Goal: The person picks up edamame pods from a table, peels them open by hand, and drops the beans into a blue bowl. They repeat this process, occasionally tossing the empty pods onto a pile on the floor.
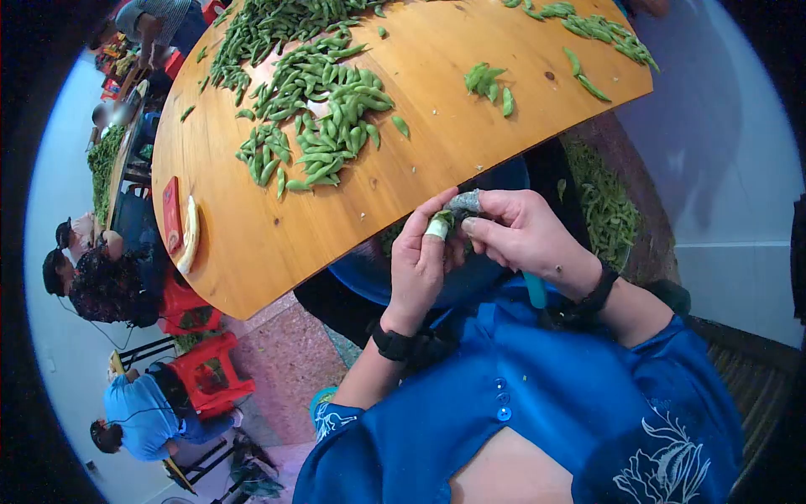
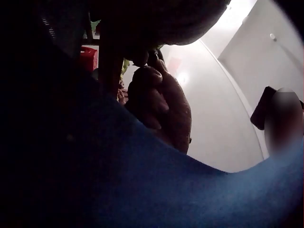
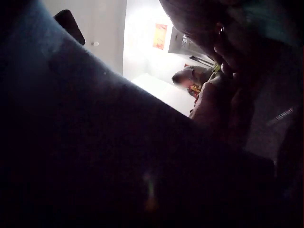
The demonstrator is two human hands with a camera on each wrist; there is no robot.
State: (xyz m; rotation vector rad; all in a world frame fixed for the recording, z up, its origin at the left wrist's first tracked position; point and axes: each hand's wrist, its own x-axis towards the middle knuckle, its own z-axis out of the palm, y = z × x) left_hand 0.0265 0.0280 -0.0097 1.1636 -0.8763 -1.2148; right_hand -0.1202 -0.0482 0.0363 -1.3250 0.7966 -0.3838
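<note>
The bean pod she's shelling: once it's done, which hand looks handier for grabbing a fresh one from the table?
Probably the left hand. It pinches the pod only at the fingertips and sits on the side of the big pod pile. The right hand is also on the pod, farther from that pile.

A big heap of green bean pods lies on the round wooden bench, with a small cluster of pods to its right. Near the bench's left edge, a flat red packet lies beside a pale curved strip.
</note>
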